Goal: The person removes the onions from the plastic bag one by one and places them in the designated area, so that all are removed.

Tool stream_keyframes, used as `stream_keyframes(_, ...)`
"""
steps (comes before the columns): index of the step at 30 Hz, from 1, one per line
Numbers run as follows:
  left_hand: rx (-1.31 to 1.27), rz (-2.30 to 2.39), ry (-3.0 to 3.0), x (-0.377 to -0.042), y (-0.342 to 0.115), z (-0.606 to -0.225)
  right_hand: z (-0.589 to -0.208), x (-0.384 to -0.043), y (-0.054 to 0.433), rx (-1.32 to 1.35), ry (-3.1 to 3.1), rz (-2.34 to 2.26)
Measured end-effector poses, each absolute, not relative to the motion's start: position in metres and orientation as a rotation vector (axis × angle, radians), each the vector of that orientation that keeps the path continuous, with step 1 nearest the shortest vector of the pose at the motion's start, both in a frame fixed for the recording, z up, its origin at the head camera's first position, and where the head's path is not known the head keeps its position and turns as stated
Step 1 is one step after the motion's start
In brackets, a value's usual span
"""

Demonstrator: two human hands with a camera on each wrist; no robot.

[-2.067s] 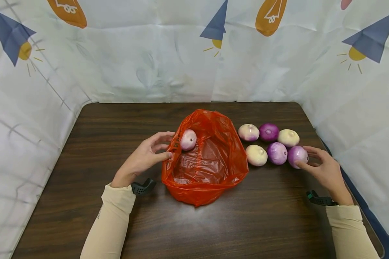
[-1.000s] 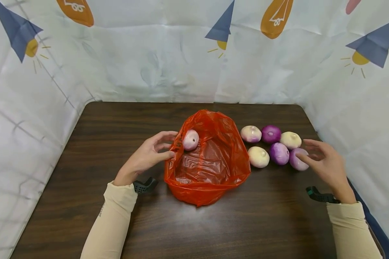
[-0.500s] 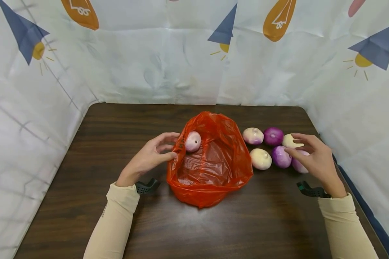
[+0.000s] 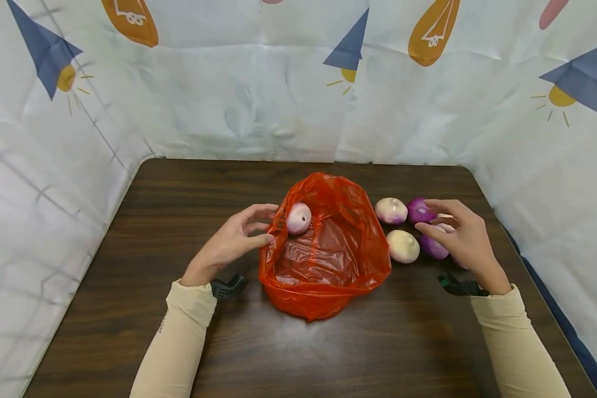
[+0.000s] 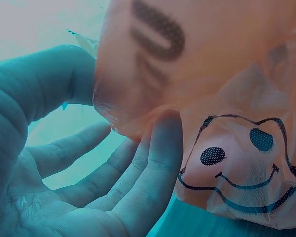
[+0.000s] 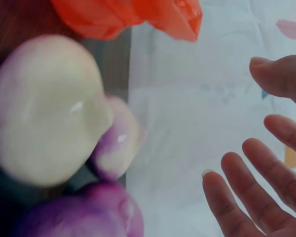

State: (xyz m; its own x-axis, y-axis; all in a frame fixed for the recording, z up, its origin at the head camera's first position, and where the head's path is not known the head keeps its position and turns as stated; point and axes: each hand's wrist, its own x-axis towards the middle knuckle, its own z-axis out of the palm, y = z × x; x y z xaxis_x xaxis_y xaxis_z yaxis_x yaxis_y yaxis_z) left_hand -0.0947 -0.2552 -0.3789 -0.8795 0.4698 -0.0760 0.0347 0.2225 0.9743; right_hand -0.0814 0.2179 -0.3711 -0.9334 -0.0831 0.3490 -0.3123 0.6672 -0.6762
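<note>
A red plastic bag (image 4: 310, 301) stands with its mouth spread wide, and a pale purple peeled onion (image 4: 299, 219) lies inside near its left wall. My left hand (image 4: 231, 239) pinches the bag's left rim between thumb and fingers; the left wrist view shows the film between them. To the bag's right are several peeled onions, among them a white onion (image 4: 403, 246), a white-and-purple onion (image 4: 391, 211) and a dark purple onion (image 4: 420, 210). Over the right part of this group hovers my right hand (image 4: 465, 235), fingers spread and holding nothing. It partly hides the onions beneath.
A dark wood-grain table (image 4: 209, 337) carries everything. Behind it and along both sides hangs a white curtain (image 4: 199, 99) with lamp and bulb prints. Each wrist wears a dark strap, such as the left wrist strap (image 4: 230, 286).
My right hand has let go of the rightmost purple onion, lifted off and moved left over the group. The left hand keeps its hold on the bag. The whole view has shifted slightly.
</note>
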Motion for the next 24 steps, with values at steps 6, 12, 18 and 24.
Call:
stream_keyframes(6,0.451,1.692,2.143,-0.095,-0.256,-0.377,-0.366,-0.091,0.204,0.406,-2.585,1.084)
stream_keyframes(12,0.432,1.687,2.131,-0.094,-0.255,-0.377,-0.360,-0.099,0.188,0.506,-2.538,1.123)
stream_keyframes(18,0.436,1.693,2.134,-0.094,-0.255,-0.376,-0.355,-0.108,0.169,0.599,-2.465,1.205)
stream_keyframes(24,0.466,1.702,2.112,-0.094,-0.254,-0.376,-0.353,-0.113,0.152,0.645,-2.435,1.255)
